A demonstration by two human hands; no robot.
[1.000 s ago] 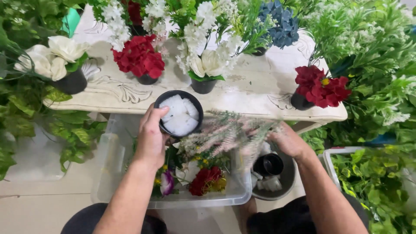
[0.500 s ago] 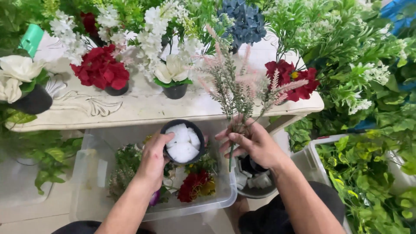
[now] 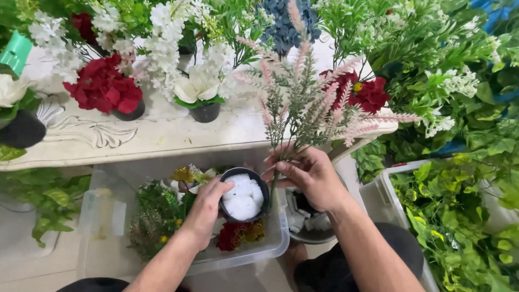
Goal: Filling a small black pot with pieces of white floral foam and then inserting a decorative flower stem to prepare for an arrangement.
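- Raised since earlier frame: pink spray point(image 3: 311, 103) now upright, right hand point(image 3: 308, 176) grip pinching its stems.
- Left hand point(image 3: 208, 208) grip clasps black pot point(image 3: 243, 194) above clear bin point(image 3: 270, 243).
- Step, judged: planting; next needs stems lowered into pot's white filler.

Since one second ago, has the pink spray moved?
Yes. The pink spray rose from lying low over the clear bin to upright in the right hand, above the white table.

Bright, even light falls from above; shadows are soft and faint, focus is sharp throughout, with slight wide-angle bending at the edges.
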